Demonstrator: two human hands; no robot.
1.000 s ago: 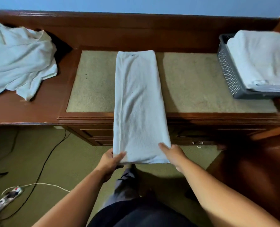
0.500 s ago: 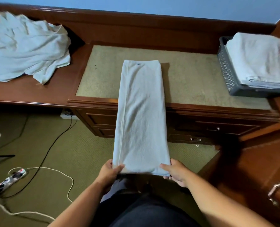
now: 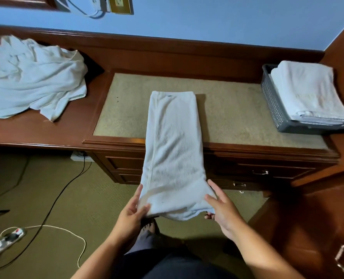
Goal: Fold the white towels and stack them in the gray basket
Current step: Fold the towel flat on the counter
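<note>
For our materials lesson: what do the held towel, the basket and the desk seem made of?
Towel: likely cotton terry, matte, nubby pile. Basket: probably gray plastic, dull, perforated wall. Desk: apparently varnished reddish wood, glossy reflections.

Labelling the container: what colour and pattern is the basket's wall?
Basket: gray, perforated with small holes; head view.

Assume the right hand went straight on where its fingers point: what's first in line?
The towel that the right hand itself grips. Past its edge, probably the dresser's drawer front, though depth is unclear.
</note>
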